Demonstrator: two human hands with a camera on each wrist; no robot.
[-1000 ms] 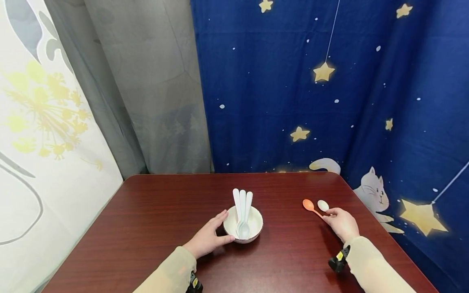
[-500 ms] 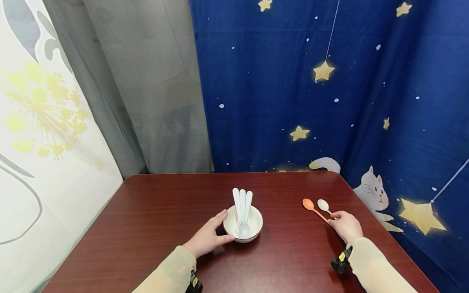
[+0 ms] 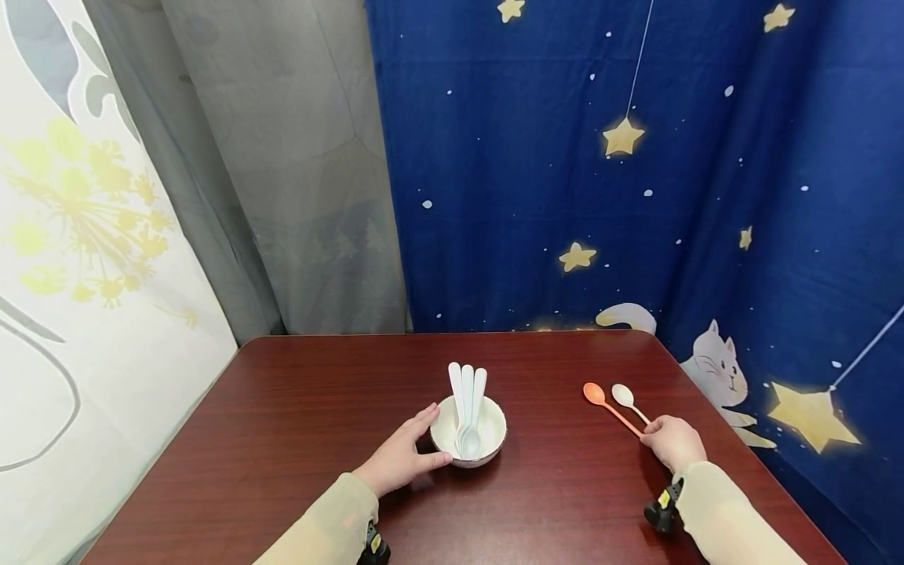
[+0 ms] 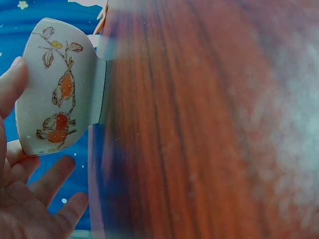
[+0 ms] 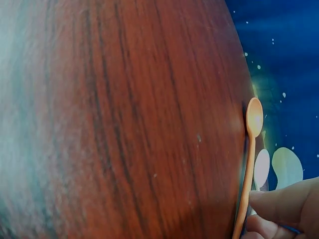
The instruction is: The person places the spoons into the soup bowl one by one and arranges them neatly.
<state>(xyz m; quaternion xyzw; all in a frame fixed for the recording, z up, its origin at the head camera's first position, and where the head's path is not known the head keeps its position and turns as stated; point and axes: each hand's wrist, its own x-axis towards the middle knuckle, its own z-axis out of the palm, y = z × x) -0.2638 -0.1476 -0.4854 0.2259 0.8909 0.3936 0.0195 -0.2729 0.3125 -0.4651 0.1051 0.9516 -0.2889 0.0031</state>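
A cream bowl [image 3: 490, 446] stands on the table with several white spoons [image 3: 468, 400] leaning in it, handles up. Beside it, my left hand [image 3: 401, 455] touches the bowl's left side, thumb and fingers stretched apart. The left wrist view shows orange birds painted on the bowl [image 4: 62, 94], and several loosely spread fingers. On the right lie an orange spoon [image 3: 595, 393] and a white spoon [image 3: 623, 395], side by side. Over their handle ends is my right hand [image 3: 676, 444]. Its thumb meets the orange spoon's handle [image 5: 246, 194] in the right wrist view; whether the fingers grip is hidden.
The dark red wooden table [image 3: 339, 377] runs back to a blue star-patterned curtain [image 3: 523, 235] and a grey curtain [image 3: 304, 196]. A white patterned cloth [image 3: 92, 377] hangs along the left side.
My right hand has slid back toward me and slightly right along the spoon handles, uncovering more of them. Both spoons stay where they were. The left hand and the bowl are still.
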